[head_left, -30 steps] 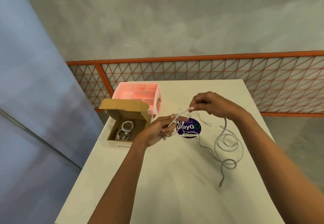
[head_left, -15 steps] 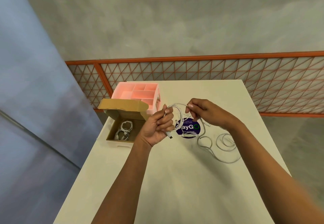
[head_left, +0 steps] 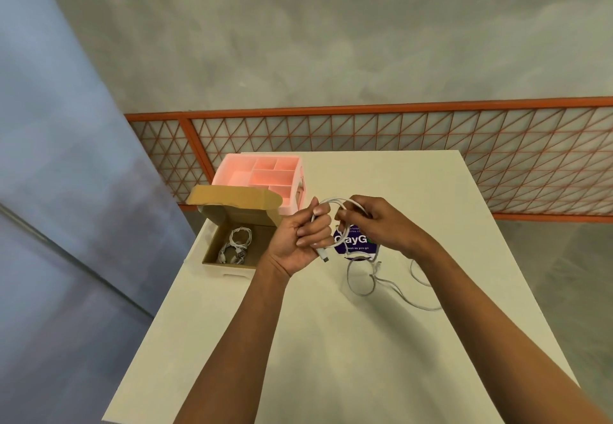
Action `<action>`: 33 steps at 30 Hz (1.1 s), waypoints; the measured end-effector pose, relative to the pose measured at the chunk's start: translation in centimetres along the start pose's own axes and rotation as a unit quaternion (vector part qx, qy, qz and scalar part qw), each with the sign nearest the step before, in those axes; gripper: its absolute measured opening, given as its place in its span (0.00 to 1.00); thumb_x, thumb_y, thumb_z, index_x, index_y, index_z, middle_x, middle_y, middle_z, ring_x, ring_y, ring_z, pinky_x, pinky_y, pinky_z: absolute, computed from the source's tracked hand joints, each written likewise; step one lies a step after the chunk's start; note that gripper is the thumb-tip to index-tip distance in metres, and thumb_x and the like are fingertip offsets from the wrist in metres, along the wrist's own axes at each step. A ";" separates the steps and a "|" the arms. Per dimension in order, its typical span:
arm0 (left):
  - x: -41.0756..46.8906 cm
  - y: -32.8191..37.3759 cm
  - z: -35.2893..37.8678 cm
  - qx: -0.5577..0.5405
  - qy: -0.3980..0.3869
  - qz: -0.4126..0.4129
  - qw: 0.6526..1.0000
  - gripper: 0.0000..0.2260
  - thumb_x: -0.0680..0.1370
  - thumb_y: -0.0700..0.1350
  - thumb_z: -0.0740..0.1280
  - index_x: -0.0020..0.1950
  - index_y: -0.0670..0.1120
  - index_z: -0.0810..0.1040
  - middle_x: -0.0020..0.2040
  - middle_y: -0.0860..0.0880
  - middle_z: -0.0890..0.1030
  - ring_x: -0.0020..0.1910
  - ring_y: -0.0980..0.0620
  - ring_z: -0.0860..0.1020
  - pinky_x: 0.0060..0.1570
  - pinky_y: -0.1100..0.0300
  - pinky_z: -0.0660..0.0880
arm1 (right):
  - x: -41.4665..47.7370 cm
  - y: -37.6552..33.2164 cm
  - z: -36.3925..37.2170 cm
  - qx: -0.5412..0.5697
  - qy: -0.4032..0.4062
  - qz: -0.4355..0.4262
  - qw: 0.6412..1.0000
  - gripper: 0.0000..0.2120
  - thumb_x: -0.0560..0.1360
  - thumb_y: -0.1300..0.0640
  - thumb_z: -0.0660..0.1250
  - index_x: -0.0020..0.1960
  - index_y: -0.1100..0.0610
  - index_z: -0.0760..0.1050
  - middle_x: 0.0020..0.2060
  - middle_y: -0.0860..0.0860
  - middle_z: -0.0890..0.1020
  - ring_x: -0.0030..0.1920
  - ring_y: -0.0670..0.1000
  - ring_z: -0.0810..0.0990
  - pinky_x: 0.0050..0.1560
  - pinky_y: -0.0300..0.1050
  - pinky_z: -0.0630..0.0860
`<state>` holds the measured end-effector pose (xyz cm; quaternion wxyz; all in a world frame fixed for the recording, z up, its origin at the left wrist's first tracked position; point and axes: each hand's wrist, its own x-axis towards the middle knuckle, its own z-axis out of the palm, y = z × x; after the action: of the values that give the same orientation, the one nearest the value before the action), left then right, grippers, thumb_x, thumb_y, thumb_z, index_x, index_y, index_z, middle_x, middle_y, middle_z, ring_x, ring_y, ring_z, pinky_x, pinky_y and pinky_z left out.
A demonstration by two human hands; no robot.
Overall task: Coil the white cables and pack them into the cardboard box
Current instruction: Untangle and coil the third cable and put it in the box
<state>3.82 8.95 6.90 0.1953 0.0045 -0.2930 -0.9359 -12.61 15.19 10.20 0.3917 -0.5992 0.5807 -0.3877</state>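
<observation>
My left hand [head_left: 303,238] grips one end of a white cable [head_left: 361,286] above the table's middle, the plug sticking out below my fingers. My right hand [head_left: 378,224] pinches the same cable just to the right, and a loop arches between the two hands. The cable's loose length trails in curls on the table under and right of my right wrist. The cardboard box [head_left: 232,266] stands open at the table's left edge, its lid tilted back. Coiled white cables [head_left: 235,246] lie inside it.
A pink compartment tray [head_left: 262,174] stands just behind the box. A round purple sticker [head_left: 355,244] lies on the white table [head_left: 331,340] beneath my hands. An orange mesh fence [head_left: 431,145] runs behind the table. The floor drops away left and right.
My hands have drawn closer together and formed a loop of cable between them. The loose curls on the table have been pulled in and shortened.
</observation>
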 end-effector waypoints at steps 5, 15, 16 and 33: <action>0.0 0.0 0.0 0.025 0.013 0.006 1.000 0.18 0.83 0.47 0.48 0.42 0.43 0.72 0.21 0.53 0.69 0.20 0.56 0.60 0.30 0.64 0.68 | 0.4 -0.2 0.1 0.066 -0.018 0.011 0.998 0.12 0.81 0.55 0.57 0.43 0.57 0.73 0.35 0.52 0.83 0.28 0.55 0.65 0.30 0.45 0.66; 0.3 -1.0 0.2 0.011 0.019 0.002 1.000 0.21 0.84 0.47 0.43 0.42 0.44 0.72 0.25 0.54 0.62 0.20 0.57 0.59 0.28 0.65 0.60 | 0.8 0.4 0.0 0.249 -0.049 0.118 0.960 0.15 0.78 0.56 0.56 0.33 0.53 0.62 0.25 0.47 0.64 0.23 0.44 0.52 0.21 0.35 0.52; 0.3 -0.9 0.3 0.013 0.024 0.001 1.000 0.22 0.84 0.47 0.42 0.42 0.44 0.72 0.25 0.54 0.62 0.21 0.58 0.59 0.28 0.65 0.59 | 0.8 0.3 0.2 0.259 -0.046 0.125 0.957 0.16 0.79 0.55 0.56 0.33 0.53 0.61 0.24 0.46 0.62 0.23 0.44 0.52 0.22 0.36 0.51; 0.4 0.7 0.7 0.066 0.085 0.139 0.984 0.23 0.81 0.49 0.56 0.73 0.38 0.62 0.24 0.52 0.71 0.20 0.59 0.63 0.28 0.68 0.63 | 0.6 2.7 1.1 0.256 0.058 0.072 0.962 0.10 0.81 0.55 0.58 0.49 0.56 0.77 0.33 0.47 0.69 0.29 0.44 0.63 0.29 0.34 0.65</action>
<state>3.59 8.69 7.91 0.3468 0.0562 -0.3342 -0.8746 -12.63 14.53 7.26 0.5240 -0.4123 0.5255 -0.5285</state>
